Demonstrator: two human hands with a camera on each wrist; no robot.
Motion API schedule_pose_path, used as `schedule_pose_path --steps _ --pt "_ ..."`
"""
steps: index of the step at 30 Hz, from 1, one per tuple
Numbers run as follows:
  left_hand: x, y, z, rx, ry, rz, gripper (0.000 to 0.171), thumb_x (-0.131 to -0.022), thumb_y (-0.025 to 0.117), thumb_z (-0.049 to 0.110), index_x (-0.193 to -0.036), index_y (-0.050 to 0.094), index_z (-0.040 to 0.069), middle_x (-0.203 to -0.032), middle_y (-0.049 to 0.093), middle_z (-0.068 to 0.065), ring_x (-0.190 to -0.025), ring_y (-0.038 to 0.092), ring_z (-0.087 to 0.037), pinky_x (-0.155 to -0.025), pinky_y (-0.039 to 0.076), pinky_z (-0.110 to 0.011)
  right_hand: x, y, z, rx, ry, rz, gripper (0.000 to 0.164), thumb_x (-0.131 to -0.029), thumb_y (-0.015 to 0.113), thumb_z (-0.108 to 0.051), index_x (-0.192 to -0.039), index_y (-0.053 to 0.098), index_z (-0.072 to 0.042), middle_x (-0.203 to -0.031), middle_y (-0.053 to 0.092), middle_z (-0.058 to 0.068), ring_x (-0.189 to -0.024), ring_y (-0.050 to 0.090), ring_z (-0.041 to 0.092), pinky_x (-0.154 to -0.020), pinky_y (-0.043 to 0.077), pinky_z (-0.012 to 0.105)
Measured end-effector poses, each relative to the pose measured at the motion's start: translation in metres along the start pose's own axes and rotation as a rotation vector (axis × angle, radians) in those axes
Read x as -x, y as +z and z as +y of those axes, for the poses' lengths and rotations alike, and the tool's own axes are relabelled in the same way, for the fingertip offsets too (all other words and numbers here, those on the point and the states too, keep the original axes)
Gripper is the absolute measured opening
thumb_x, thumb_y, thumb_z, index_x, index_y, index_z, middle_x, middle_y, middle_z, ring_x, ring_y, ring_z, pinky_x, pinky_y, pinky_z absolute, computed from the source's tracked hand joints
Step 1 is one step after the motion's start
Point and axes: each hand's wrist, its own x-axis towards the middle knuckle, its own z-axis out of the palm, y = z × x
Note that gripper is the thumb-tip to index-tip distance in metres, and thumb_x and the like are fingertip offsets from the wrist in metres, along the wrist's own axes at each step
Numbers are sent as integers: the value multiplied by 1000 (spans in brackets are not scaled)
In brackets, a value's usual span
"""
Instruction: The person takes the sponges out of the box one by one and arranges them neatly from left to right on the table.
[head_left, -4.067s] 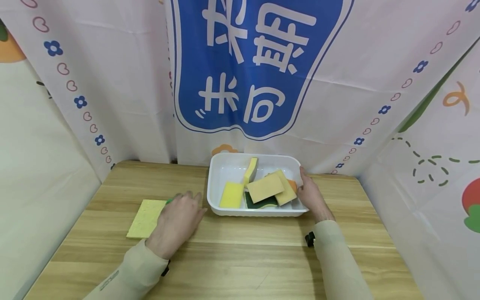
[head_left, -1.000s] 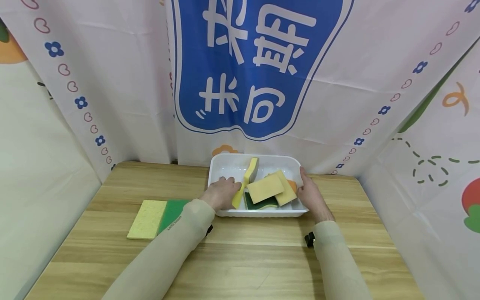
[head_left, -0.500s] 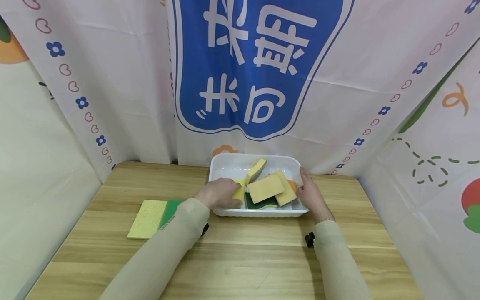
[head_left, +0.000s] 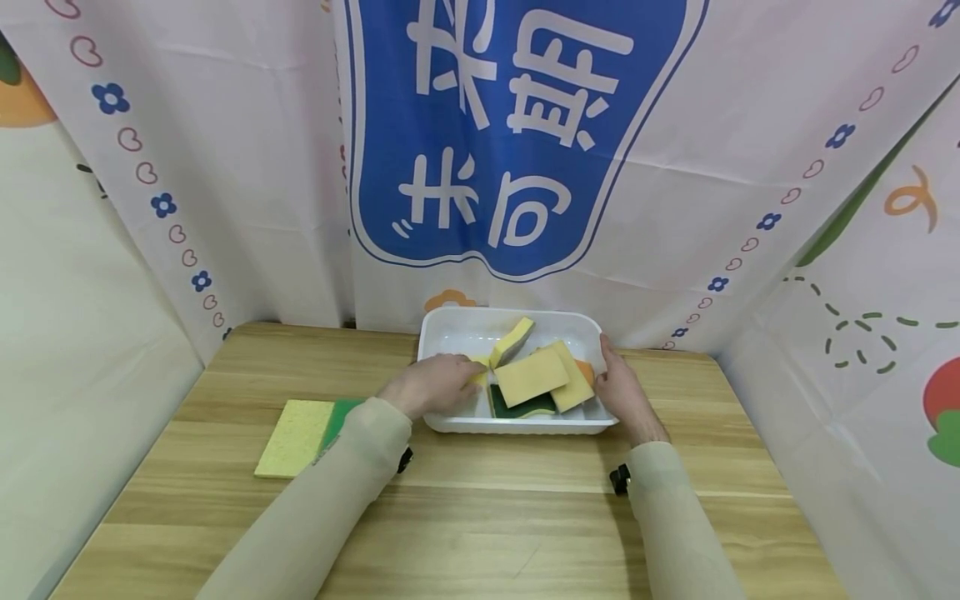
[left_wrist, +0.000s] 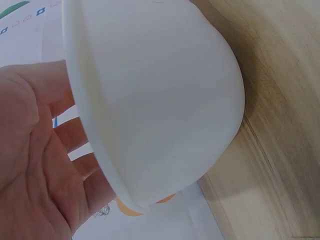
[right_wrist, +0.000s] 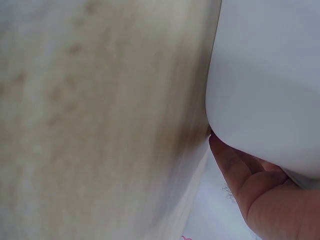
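Note:
The white plastic tray [head_left: 517, 426] stands at the back of the wooden table with several sponges in it. My left hand [head_left: 435, 383] reaches over its left end and pinches a yellow sponge [head_left: 481, 363], mostly hidden by the fingers. In the left wrist view the tray's outer wall [left_wrist: 170, 100] hides the fingertips. My right hand [head_left: 624, 392] grips the tray's right end, and in the right wrist view its fingers [right_wrist: 230, 165] curl around the wall. Right of the yellow sponge, a grey-and-yellow sponge [head_left: 512, 342] leans upright. Two beige sponges [head_left: 532, 377] overlap above a dark green one [head_left: 521, 402].
On the table [head_left: 480, 517], left of the tray, lie a flat yellow sponge [head_left: 292, 437] and a green pad [head_left: 337, 418] side by side, the pad partly under my left sleeve. An orange piece [head_left: 586, 372] shows behind the beige sponges. Printed curtains hang behind.
My left hand has moved from the green pad into the tray and taken hold of the yellow sponge. The grey-and-yellow sponge has tipped right. My right hand stays on the tray.

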Motion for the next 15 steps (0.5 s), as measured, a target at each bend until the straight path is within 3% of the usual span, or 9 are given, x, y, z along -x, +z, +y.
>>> schedule_pose_path --steps 6,15 --pt "0 -1 -1 -4 11 56 42 -126 55 23 -166 67 19 -162 73 -17 -148 73 -38 -129 59 -58 -2 0 3 -1 -3 8 90 -115 43 3 -189 1 -24 -199 7 13 -184 15 48 -147 17 69" --pt "5 -7 0 13 -43 91 42 -127 50 21 -165 67 25 -166 70 -12 -151 70 -36 -129 59 -58 0 2 1 1 6 6 91 -115 44 5 -189 -2 -20 -199 5 14 -184 15 49 -147 21 68"
